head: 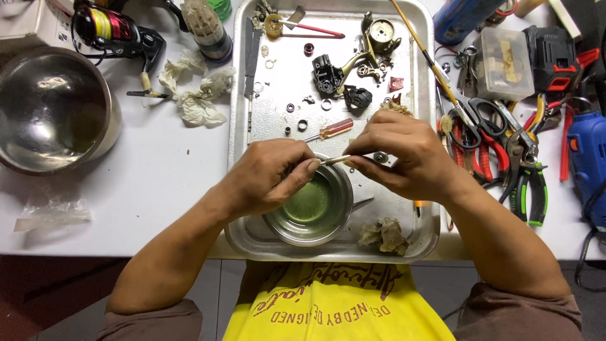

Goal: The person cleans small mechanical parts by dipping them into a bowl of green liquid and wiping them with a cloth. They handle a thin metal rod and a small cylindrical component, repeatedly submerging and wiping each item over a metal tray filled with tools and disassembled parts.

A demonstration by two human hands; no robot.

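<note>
Metal tray (243,95) at table centre; small bowl (310,211) in its near part, with both hands (271,177) (404,155) above it. Loose parts (341,72) lie at the tray's far end. Large bowl (53,107) sits left; pliers and scissors (505,145) lie right.

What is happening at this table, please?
A person sits at a white table and works over a metal tray strewn with small dismantled parts. The left hand holds a thin brush-like tool, its tip pointed at a small metal ring pinched in the right hand. Both hands are above a small steel bowl holding greenish liquid. A red-handled screwdriver lies on the tray; pliers and scissors lie to the right.
</note>
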